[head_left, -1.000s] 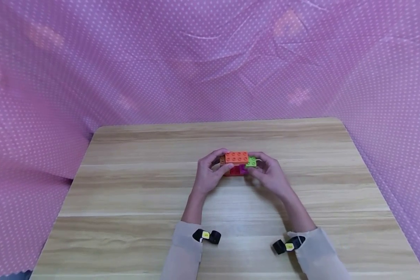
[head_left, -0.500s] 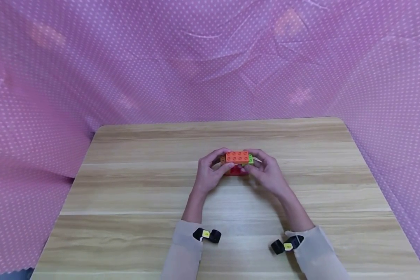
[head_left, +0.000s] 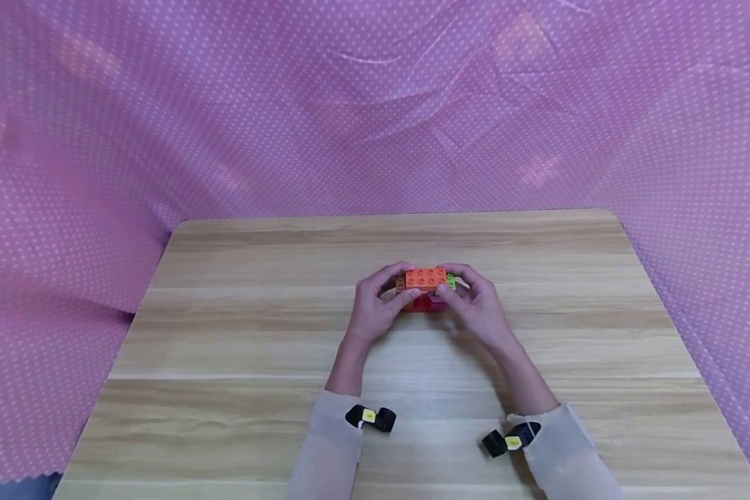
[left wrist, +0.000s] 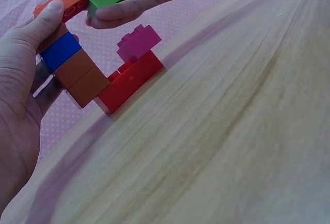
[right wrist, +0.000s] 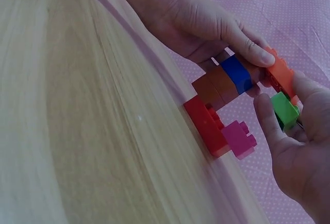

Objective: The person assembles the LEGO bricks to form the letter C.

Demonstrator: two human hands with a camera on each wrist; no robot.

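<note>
An orange building brick [head_left: 426, 278] lies across the top of a column with a blue brick [left wrist: 61, 51] and brown bricks [left wrist: 81, 78]. This column rises from one end of a red brick [left wrist: 131, 82] on the table; a magenta brick [left wrist: 139, 43] sits on the other end. My left hand [head_left: 370, 309] grips the column's top, its thumb on the orange brick. Between my right hand's [head_left: 484, 309] fingers is a green brick [right wrist: 285, 110], close under the orange brick's free end. My right thumb touches the orange brick's near edge. Whether green and orange are joined, I cannot tell.
The wood-grain table [head_left: 237, 333] extends around the bricks. Pink dotted cloth [head_left: 375, 125] hangs behind it and along both sides. Each sleeve cuff carries a black wrist camera, one left [head_left: 370, 417] and one right [head_left: 511, 441].
The green brick has moved left and partly beneath the orange brick. My right thumb and index finger have shifted onto the orange brick's edges. My left hand stays almost still.
</note>
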